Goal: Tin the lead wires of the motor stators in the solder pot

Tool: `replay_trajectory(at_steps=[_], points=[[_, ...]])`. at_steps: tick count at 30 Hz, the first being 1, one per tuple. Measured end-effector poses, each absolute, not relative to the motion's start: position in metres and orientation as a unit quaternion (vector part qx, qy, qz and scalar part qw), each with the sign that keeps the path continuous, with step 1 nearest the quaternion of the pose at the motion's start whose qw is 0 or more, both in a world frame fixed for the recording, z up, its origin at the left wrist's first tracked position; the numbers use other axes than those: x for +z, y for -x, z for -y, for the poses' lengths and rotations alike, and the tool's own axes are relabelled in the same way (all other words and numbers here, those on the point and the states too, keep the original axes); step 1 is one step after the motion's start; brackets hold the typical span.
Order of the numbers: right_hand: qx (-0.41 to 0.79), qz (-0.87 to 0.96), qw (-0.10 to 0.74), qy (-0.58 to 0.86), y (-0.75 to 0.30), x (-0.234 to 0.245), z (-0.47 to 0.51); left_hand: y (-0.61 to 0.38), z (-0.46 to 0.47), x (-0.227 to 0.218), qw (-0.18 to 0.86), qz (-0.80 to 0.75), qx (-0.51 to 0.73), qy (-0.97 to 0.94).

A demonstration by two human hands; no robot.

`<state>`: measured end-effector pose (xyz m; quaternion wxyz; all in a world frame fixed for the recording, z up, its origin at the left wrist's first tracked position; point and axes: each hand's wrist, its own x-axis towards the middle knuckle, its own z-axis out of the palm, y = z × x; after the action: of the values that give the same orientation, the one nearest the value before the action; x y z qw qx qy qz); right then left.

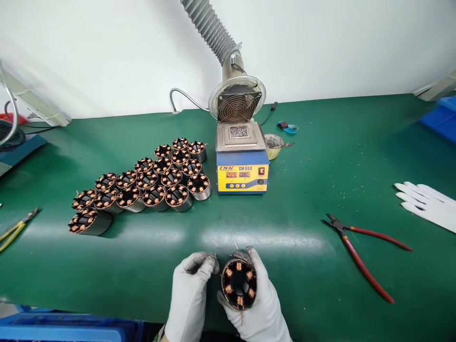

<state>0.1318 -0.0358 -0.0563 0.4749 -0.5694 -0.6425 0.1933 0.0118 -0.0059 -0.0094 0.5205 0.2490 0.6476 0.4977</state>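
A motor stator (223, 285) with copper coils round a dark open core is held near the table's front edge. My right hand (261, 297), in a white glove with grey-stained fingertips, wraps round its side, with the coil face turned up towards me. Thin wire ends stick out above the stator, and a short copper lead (242, 317) hangs at its lower rim. Just to the left, my left hand (194, 280), gloved too, is closed in a pinch beside the stator, apart from it. What lies between those fingertips is too small to make out.
Several more stators (155, 195) stand grouped at left. A blue and yellow solder pot (242, 173) sits under a fume extractor (237, 102), beside a small bowl (273, 153). Red-handled cutters (359, 256) and a white glove (427, 204) lie right; yellow-handled pliers (16, 232) lie left.
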Motion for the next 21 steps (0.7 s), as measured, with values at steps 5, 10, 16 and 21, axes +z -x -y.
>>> replay_trajectory(at_steps=[5, 10, 16, 21], points=[[0.153, 0.661, 0.463, 0.570, -0.133, -0.056, 0.036, -0.006, -0.025, 0.004, 0.555, -0.579, 0.519, -0.296], [0.139, 0.681, 0.440, 0.569, -0.135, -0.056, 0.036, 0.012, -0.047, 0.020, 0.511, -0.529, 0.617, -0.280], [0.143, 0.687, 0.435, 0.563, -0.133, -0.056, 0.033, 0.011, -0.010, 0.002, 0.639, -0.572, 0.416, -0.302], [0.201, 0.696, 0.415, 0.550, -0.137, -0.052, 0.032, -0.008, -0.030, 0.010, 0.670, -0.542, 0.333, -0.383]])
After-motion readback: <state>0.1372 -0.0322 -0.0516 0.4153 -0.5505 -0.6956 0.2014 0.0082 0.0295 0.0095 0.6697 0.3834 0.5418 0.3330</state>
